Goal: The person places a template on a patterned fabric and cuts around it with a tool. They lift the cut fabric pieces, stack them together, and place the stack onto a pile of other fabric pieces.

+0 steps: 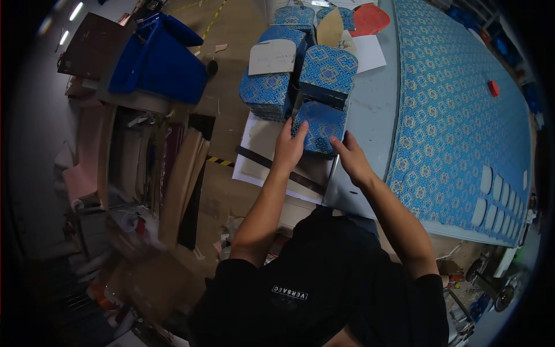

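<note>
A stack of blue patterned fabric pieces (319, 127) with rounded corners is gripped between my two hands. My left hand (290, 146) closes on its left side, thumb on top. At its right front corner, my right hand (351, 157) has its thumb on the top and its other fingers mostly hidden along the side. Just beyond stands another stack of the same cut pieces (328, 66). To its left is a taller stack (263, 92) with a pale card template (272, 56) lying on top.
Blue patterned fabric (457, 115) covers the table at right, with several cut-out holes near its front corner. A red template (370, 19), a tan template (329, 28) and white paper (370, 52) lie at the back. A blue bin (159, 63) stands left.
</note>
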Tool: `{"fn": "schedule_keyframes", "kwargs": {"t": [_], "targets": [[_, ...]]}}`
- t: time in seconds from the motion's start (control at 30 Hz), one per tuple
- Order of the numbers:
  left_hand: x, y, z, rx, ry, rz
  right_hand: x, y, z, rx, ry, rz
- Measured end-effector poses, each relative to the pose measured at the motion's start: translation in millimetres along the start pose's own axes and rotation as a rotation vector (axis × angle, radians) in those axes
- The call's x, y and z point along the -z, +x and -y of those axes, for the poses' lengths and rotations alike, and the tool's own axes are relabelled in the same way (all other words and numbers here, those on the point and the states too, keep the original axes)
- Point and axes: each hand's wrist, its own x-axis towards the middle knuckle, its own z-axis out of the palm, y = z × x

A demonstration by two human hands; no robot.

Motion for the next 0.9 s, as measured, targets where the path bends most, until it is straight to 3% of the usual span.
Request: {"fn": "schedule_keyframes", "kwargs": {"t": [0.1,0.17,0.37,0.5,0.6,0.8,0.87,0.9], "targets": [[-1,-5,-11,0.004,-0.079,0.087,-17,6,1,-0.127,0.045,0.082],[-3,-7,-16,-0.037,-0.049,0.08,-28,10,-8,0.069,0.097,-0.041],[-5,-12,-27,-0.022,0.062,0.052,-26,7,-1,0.029,0.354,0.088],[-4,-8,-23,-0.003,-0.021,0.07,-25,11,-7,0.057,0.317,0.106],[-5,-10,-19,-0.067,0.093,0.049,-23,8,-2,0.052,0.365,0.119],[6,-5,-1,-0.015,-0.108,0.093,-3,2,-11,-0.023,0.304,0.155],[12,-12,9,-0.055,-0.331,0.048,10,-1,-42,-0.063,0.33,-0.059],[15,-19,13,-0.058,-0.332,0.043,21,-5,-60,0.072,0.316,-0.065]]}}
